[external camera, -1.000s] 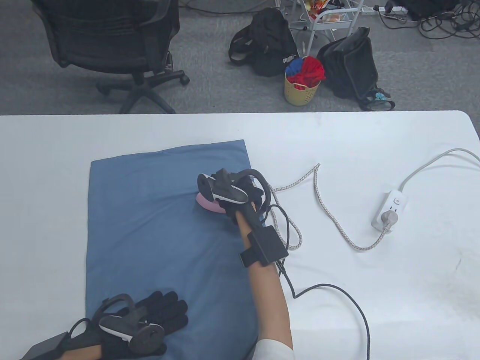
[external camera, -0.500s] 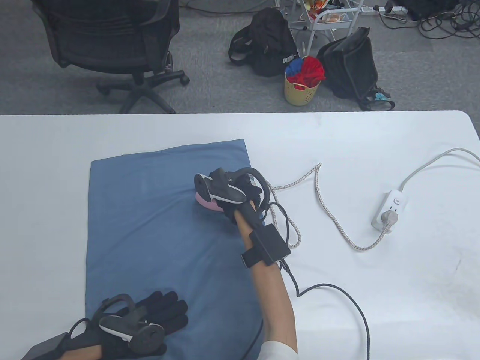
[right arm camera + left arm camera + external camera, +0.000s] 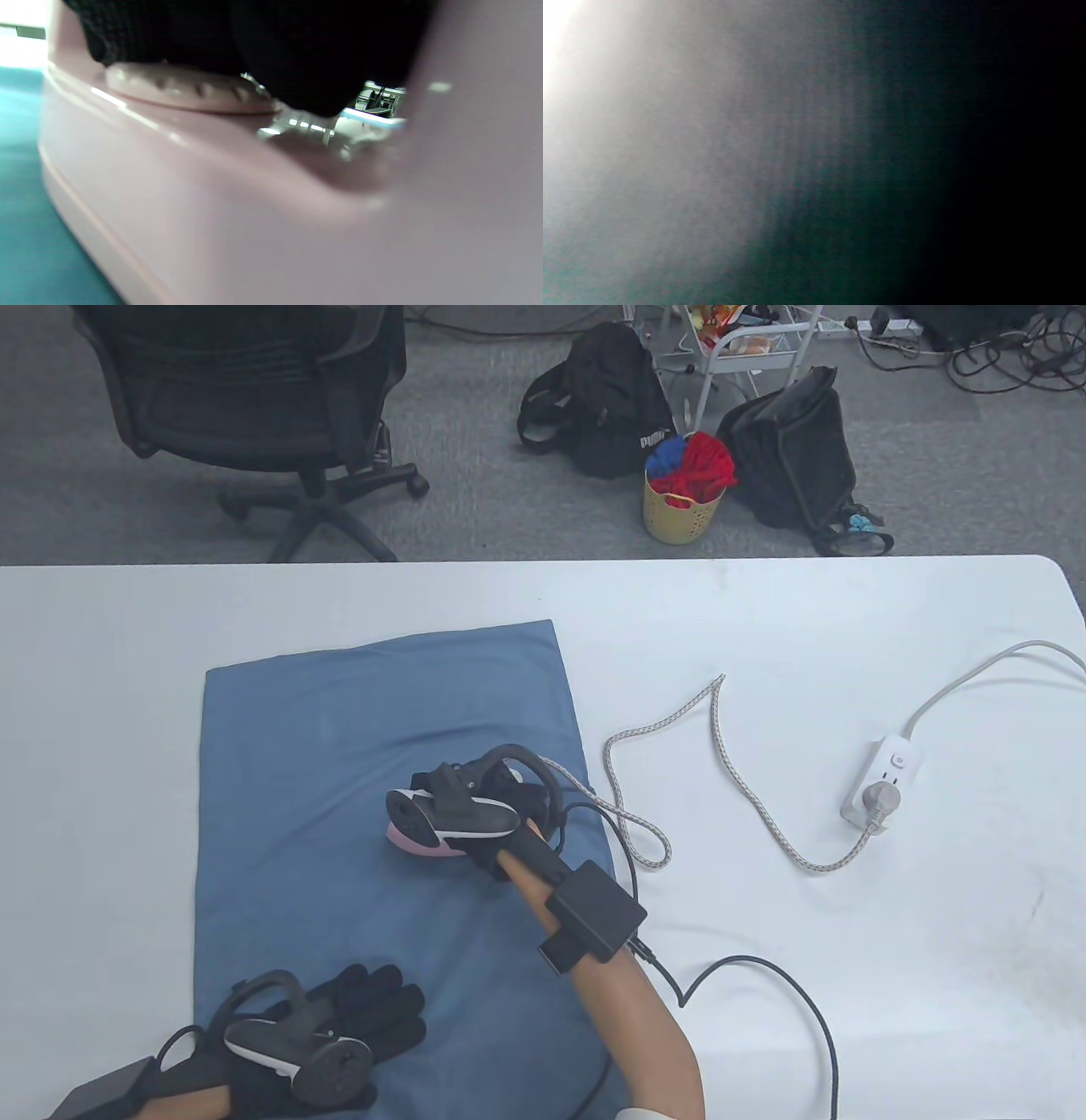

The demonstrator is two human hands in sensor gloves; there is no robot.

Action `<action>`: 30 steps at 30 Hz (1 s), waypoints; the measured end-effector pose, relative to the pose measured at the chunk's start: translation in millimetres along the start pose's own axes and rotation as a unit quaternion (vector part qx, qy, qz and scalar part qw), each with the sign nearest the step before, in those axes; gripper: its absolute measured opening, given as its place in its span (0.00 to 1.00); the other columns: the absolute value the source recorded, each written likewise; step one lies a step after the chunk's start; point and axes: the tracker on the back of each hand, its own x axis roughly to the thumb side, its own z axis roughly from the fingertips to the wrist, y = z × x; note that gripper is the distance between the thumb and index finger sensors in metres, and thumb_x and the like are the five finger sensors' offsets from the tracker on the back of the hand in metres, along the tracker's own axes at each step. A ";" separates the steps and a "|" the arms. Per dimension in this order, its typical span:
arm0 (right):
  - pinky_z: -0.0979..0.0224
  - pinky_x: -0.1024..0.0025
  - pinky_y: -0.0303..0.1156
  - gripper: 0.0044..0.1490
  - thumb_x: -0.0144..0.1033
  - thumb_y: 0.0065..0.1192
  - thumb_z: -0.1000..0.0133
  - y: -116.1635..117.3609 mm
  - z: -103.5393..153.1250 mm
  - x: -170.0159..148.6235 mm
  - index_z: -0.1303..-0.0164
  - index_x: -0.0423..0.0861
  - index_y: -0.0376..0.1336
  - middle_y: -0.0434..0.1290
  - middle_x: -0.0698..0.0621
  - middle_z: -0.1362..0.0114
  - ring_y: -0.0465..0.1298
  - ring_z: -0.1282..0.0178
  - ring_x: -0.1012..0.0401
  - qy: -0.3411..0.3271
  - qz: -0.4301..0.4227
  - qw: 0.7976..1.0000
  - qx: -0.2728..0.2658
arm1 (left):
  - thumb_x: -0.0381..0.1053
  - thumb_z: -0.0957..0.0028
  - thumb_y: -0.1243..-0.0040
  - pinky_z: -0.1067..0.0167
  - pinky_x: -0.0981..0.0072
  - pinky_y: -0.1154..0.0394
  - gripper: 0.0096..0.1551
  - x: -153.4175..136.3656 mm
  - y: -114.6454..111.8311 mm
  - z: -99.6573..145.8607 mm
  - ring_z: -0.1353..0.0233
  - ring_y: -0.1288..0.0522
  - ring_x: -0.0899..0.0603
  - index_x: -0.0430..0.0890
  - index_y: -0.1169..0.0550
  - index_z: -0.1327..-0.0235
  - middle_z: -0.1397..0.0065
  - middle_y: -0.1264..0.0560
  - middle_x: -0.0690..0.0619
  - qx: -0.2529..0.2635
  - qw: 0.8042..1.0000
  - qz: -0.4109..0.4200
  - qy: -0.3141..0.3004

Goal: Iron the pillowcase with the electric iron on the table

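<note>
A blue pillowcase (image 3: 339, 780) lies flat on the white table (image 3: 806, 645). My right hand (image 3: 501, 814) grips the handle of a pink electric iron (image 3: 417, 841), which sits on the middle of the pillowcase. The iron's pink body (image 3: 237, 203) fills the right wrist view, with my gloved fingers (image 3: 297, 55) wrapped over its handle. My left hand (image 3: 365, 1014) rests flat, fingers spread, on the pillowcase's near left corner. The left wrist view is only a blur.
The iron's braided cord (image 3: 721, 763) loops across the table to a white power strip (image 3: 882, 780) at the right. A black glove cable (image 3: 764, 984) trails near the front edge. Beyond the table are a chair (image 3: 254, 398), bags (image 3: 611, 398) and a yellow basket (image 3: 683, 509).
My right hand has slid the iron toward me and to the left along the pillowcase. The cord's loop followed. My left hand has not moved.
</note>
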 end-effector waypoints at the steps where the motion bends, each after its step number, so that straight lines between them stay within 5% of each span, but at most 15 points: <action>1: 0.50 0.62 0.80 0.21 0.47 0.61 0.52 0.3 -1.8 -1.4 0.51 0.53 0.69 0.78 0.58 0.63 0.82 0.71 0.66 0.006 -0.005 1.000 0.004 | 0.69 0.45 0.67 0.25 0.42 0.73 0.45 0.1 0.0 0.0 0.21 0.80 0.37 0.60 0.72 0.28 0.19 0.81 0.53 0.000 1.000 0.000 0.000; 19: 0.47 0.60 0.80 0.21 0.46 0.61 0.54 2.2 -59.3 -31.8 0.52 0.54 0.69 0.77 0.57 0.63 0.82 0.68 0.64 0.090 -0.009 0.996 0.007 | 0.69 0.45 0.67 0.25 0.42 0.73 0.45 0.1 0.0 -0.2 0.21 0.79 0.37 0.60 0.72 0.28 0.19 0.81 0.53 0.000 1.000 0.001 -0.001; 23: 0.49 0.60 0.80 0.21 0.46 0.63 0.53 -5.2 -53.5 -24.2 0.52 0.53 0.70 0.78 0.57 0.63 0.82 0.70 0.64 0.078 0.009 0.997 0.010 | 0.69 0.45 0.67 0.25 0.42 0.73 0.45 0.2 0.0 -0.1 0.21 0.79 0.37 0.60 0.71 0.27 0.19 0.81 0.53 0.000 1.000 0.002 0.000; 30: 0.49 0.62 0.81 0.21 0.48 0.62 0.52 -52.9 -11.8 47.2 0.50 0.53 0.70 0.78 0.59 0.62 0.83 0.69 0.66 -0.057 0.010 0.998 -0.018 | 0.69 0.45 0.67 0.25 0.42 0.73 0.45 -0.1 0.0 -0.1 0.21 0.79 0.37 0.60 0.71 0.28 0.19 0.80 0.53 -0.001 1.000 0.001 0.000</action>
